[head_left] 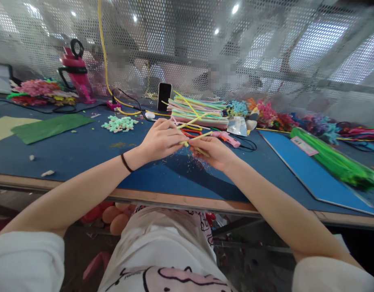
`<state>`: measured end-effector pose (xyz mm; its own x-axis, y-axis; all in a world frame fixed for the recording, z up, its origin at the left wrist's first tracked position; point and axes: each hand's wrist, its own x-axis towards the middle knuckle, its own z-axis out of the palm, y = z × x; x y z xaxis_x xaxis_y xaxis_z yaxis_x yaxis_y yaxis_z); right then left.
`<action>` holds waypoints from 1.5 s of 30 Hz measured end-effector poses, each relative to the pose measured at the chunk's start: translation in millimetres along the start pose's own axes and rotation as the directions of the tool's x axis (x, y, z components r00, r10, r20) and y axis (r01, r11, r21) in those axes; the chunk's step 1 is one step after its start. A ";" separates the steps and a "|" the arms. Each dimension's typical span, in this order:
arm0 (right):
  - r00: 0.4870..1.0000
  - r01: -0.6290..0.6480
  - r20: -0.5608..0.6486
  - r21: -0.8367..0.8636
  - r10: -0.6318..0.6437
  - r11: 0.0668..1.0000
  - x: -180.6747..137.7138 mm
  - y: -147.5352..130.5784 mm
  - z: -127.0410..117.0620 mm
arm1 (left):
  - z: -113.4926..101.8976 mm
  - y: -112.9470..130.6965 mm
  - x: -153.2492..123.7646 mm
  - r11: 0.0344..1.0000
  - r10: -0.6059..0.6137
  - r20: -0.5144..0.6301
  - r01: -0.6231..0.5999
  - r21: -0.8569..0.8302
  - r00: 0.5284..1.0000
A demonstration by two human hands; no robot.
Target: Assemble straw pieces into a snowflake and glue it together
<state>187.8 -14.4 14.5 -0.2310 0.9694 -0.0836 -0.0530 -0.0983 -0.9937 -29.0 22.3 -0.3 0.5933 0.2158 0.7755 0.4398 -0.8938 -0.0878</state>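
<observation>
Yellow pipe cleaners (202, 136) run between my two hands, bent and crossing near the fingertips. My left hand (162, 140), with a dark band at the wrist, is closed on them from the left. From the right, my right hand (212, 152) pinches them, and a short end sticks out below its fingers. The exact twist is partly hidden by the fingertips. Just beyond my hands lies a pile of pastel pipe cleaners (202, 113). Red-and-orange handled pliers or scissors (191, 132), their kind unclear, and a pink glue gun (226, 138) lie behind my hands.
Mint-green shaped pieces (119, 123) lie at left, near green sheets (51, 127). A phone (164, 96) leans upright at the back, and a pink bottle (77, 75) stands far left. At right are a blue board (308, 170) and bagged green pipe cleaners (336, 158). Mesh (187, 40) rises behind.
</observation>
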 end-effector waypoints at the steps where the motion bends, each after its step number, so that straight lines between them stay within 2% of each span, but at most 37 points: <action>1: 0.999 0.053 -0.007 -0.029 -0.053 0.998 0.5 0.7 -0.4 | 0.9 1.1 0.4 1.000 -0.007 -0.016 0.007 0.001 1.000; 4: 0.976 0.209 -0.029 -0.137 -0.215 0.968 2.3 2.0 -2.1 | 4.5 6.9 2.3 0.994 -0.103 -0.059 0.100 -0.054 0.993; 6: 0.954 0.287 -0.026 -0.212 -0.299 0.934 2.5 1.4 -2.5 | 5.8 12.0 4.2 0.954 -0.252 -0.037 0.242 -0.176 0.967; 8: 0.934 0.344 -0.003 -0.276 -0.358 0.898 1.5 0.2 -1.9 | 5.6 16.7 6.2 0.822 -0.436 0.085 0.435 -0.367 0.896; 10: 0.923 0.371 0.021 -0.312 -0.383 0.875 0.4 -0.8 -1.0 | 5.0 19.8 7.7 0.593 -0.561 0.266 0.604 -0.532 0.784; 11: 0.923 0.372 0.026 -0.316 -0.385 0.873 0.3 -0.9 -0.8 | 5.0 20.5 8.1 0.489 -0.581 0.344 0.655 -0.576 0.737; 12: 0.926 0.365 0.020 -0.312 -0.378 0.877 0.5 -0.6 -0.9 | 5.2 20.7 8.2 0.426 -0.583 0.394 0.680 -0.597 0.711; 13: 0.932 0.346 -0.001 -0.298 -0.363 0.890 1.2 -0.1 -1.4 | 5.6 20.4 8.1 0.410 -0.579 0.408 0.685 -0.602 0.705; 14: 0.943 0.312 -0.032 -0.276 -0.333 0.909 2.2 0.5 -2.3 | 6.1 19.6 7.7 0.441 -0.572 0.387 0.669 -0.598 0.723; 15: 0.955 0.267 -0.064 -0.243 -0.290 0.932 3.5 1.0 -3.5 | 6.5 18.3 7.1 0.512 -0.559 0.330 0.630 -0.585 0.761; 17: 0.978 0.166 -0.105 -0.148 -0.183 0.975 5.9 1.0 -6.2 | 6.2 15.0 5.6 0.718 -0.478 0.155 0.486 -0.499 0.865; 19: 0.995 0.059 -0.081 -0.045 -0.063 0.997 7.2 -0.6 -8.3 | 3.7 11.0 3.8 0.902 -0.306 0.023 0.297 -0.313 0.952; 20: 0.999 0.006 -0.051 -0.004 -0.006 1.000 7.4 -1.8 -9.0 | 1.9 8.9 3.0 0.957 -0.209 0.007 0.206 -0.206 0.978; 23: 0.992 -0.122 0.028 0.049 0.121 0.991 6.6 -4.4 -9.5 | -3.1 4.4 1.6 0.999 -0.043 0.046 0.044 -0.019 0.998; 25: 0.992 -0.118 0.049 0.040 0.116 0.992 6.0 -3.7 -9.2 | -3.3 3.7 1.8 0.999 -0.042 0.025 0.043 -0.010 0.999; 27: 0.999 -0.022 0.044 -0.008 0.023 1.000 5.8 -1.4 -8.8 | -0.3 5.0 2.9 0.993 -0.109 -0.026 0.108 -0.048 0.994; 29: 0.991 0.136 0.011 -0.101 -0.135 0.986 5.7 0.7 -8.2 | 4.4 7.7 4.6 0.960 -0.246 -0.042 0.237 -0.152 0.968; 30: 0.976 0.214 -0.009 -0.161 -0.218 0.963 5.5 1.1 -7.9 | 6.7 9.4 5.6 0.918 -0.339 -0.018 0.326 -0.225 0.941; 31: 0.956 0.280 -0.022 -0.229 -0.293 0.932 5.1 1.0 -7.5 | 8.6 11.2 6.6 0.855 -0.435 0.033 0.425 -0.299 0.900; 33: 0.908 0.382 -0.023 -0.367 -0.418 0.848 3.8 -0.5 -6.7 | 10.3 14.8 8.6 0.679 -0.591 0.183 0.607 -0.413 0.786; 35: 0.851 0.462 0.013 -0.495 -0.525 0.736 2.3 -2.6 -6.0 | 9.1 18.2 10.5 0.515 -0.657 0.324 0.720 -0.466 0.680; 37: 0.797 0.519 0.063 -0.582 -0.601 0.626 1.2 -3.6 -5.7 | 6.1 20.7 12.0 0.420 -0.678 0.398 0.770 -0.481 0.618; 39: 0.792 0.522 0.089 -0.614 -0.604 0.593 1.0 -2.9 -5.7 | 3.2 22.1 12.8 0.397 -0.688 0.413 0.785 -0.475 0.597; 43: 0.889 0.402 0.041 -0.548 -0.457 0.733 2.4 1.2 -5.1 | 2.9 22.5 12.5 0.431 -0.682 0.386 0.768 -0.474 0.621; 45: 0.905 0.375 0.005 -0.484 -0.426 0.791 3.3 2.5 -4.5 | 5.2 22.3 11.9 0.402 -0.673 0.394 0.757 -0.515 0.626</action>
<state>191.2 -10.4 11.4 -0.1910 0.9179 0.3479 0.3416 0.3944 -0.8531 -8.6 7.0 3.7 0.3407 0.8915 0.2986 0.2786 -0.3990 0.8736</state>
